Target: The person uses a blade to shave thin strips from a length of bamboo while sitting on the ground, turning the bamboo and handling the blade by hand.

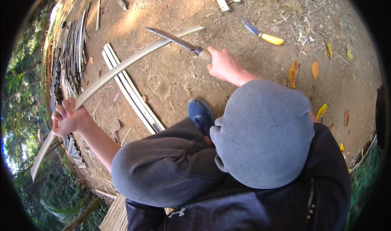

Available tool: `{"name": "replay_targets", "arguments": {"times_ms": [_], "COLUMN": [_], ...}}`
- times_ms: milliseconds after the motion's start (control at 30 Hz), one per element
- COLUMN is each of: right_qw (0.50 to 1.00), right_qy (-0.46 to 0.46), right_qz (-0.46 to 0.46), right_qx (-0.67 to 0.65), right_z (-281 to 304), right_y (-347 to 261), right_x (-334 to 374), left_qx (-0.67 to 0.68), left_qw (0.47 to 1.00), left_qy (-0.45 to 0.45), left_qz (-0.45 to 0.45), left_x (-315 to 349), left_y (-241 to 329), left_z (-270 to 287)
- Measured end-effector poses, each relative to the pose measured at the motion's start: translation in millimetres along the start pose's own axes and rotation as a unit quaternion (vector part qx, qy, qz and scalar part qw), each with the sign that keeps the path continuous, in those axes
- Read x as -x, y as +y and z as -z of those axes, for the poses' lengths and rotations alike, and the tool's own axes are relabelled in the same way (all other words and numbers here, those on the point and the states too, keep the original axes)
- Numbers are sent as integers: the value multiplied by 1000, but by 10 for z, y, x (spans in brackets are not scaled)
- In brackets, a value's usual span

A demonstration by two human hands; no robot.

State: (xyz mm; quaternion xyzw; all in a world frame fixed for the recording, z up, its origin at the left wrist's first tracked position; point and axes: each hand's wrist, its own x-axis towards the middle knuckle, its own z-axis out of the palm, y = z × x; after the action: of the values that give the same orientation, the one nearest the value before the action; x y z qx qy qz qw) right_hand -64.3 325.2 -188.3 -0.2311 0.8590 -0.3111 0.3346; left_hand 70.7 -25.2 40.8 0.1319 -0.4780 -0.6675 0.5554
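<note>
My left hand is closed around a long, pale bamboo strip, near its lower left end. The strip slants up across the view, its far end past the middle. In my right hand is a knife with a dark blade and a worn wooden handle. Its blade lies across the strip near the far end; I cannot tell whether the edge touches or bites into it. My right forearm comes out from behind my raised right knee.
A second knife with a yellow handle lies on the dirt, right of the one in use. Pale split bamboo pieces rest beneath the strip. Dark thin sticks are heaped at left. Below me is a slatted seat.
</note>
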Motion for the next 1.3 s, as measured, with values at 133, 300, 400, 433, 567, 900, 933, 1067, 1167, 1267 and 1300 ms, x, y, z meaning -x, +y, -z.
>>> {"name": "replay_targets", "arguments": {"times_ms": [133, 300, 400, 433, 567, 900, 933, 1067, 1167, 1267, 1300], "right_qw": [997, 997, 998, 998, 998, 994, 993, 993, 990, 991, 992], "right_qy": [79, 67, 62, 60, 59, 95, 105, 96, 103, 84, 73], "right_qz": [-9, 27, -7, -9, -1, -46, -60, -74, -98, -103, -103], "right_qx": [-1, -3, 0, 7, 21, 16, 20, 12, 16, -14, -29], "right_z": [-175, -251, -162, -138, -188, -203, -188, -174, -146, -148, -135], "right_y": [451, 357, 418, 360, 369, 705, 741, 763, 888, 817, 716], "right_x": [-263, -217, -314, -299, -181, -381, -443, -278, -263, -312, -254], "left_qx": [7, 8, 3, -3, 8, 10, 8, 1, 1, -11, -15], "left_qw": [1000, 1000, 1000, 1000, 1000, 1000, 1000, 1000, 1000, 1000, 1000], "left_qy": [5, 3, 1, 15, 18, -4, -2, 18, -8, 11, 19], "left_qz": [12, 5, 3, 0, 6, 17, 13, -5, 2, -7, -7], "left_x": [-4, 12, 17, 41, 34, -15, -8, 36, -17, 38, 58], "left_y": [-184, -11, -49, -41, -42, -20, -6, -18, -72, -39, -23], "left_z": [11, 33, -29, -61, -22, 23, 5, -29, -5, -53, -77]}}
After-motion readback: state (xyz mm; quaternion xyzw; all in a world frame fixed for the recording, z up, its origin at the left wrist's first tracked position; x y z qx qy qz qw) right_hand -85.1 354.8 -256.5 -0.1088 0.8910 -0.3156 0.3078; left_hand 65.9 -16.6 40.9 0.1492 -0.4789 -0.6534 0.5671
